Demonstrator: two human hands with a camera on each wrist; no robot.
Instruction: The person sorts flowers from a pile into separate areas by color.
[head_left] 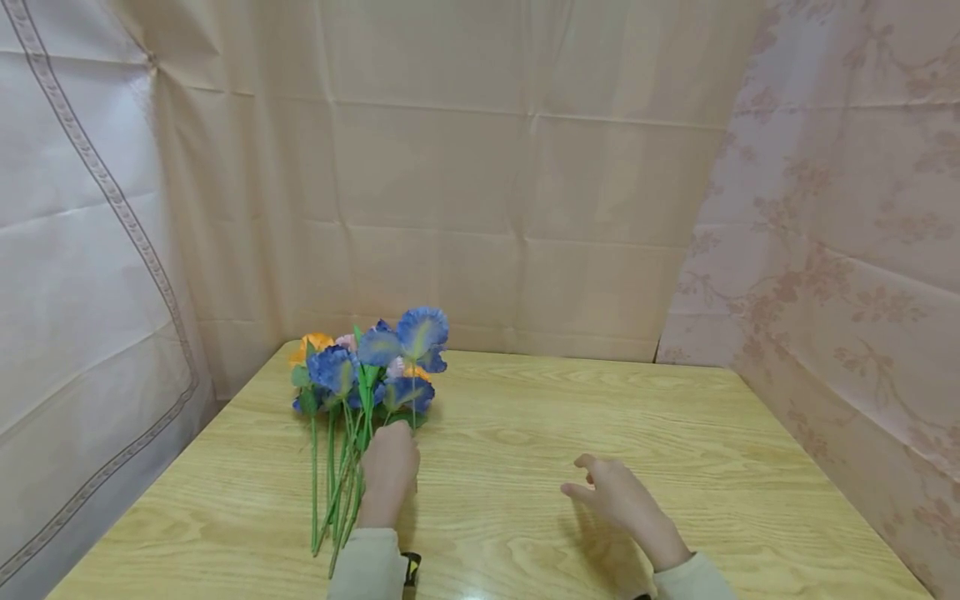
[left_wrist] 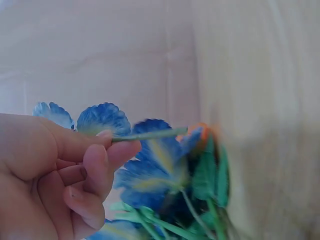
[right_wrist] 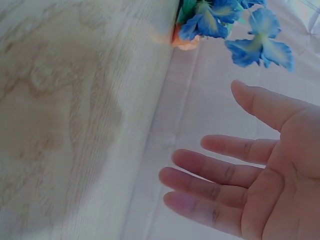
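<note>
The left hand (head_left: 388,471) pinches one green stem (left_wrist: 150,134) between thumb and forefinger, within the bunch of artificial flowers (head_left: 371,362) lying at the far-left of the wooden table (head_left: 675,433); the right hand (head_left: 622,500) hovers empty, fingers relaxed, well apart from the bunch. To separate this stem cleanly, keep the pinch firm and draw along the stem's axis; neighbouring stems could snag.

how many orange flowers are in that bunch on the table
2 show: one orange flower at the far left corner of the bunch, another tucked between the blue blooms. Others may be hidden underneath.
</note>
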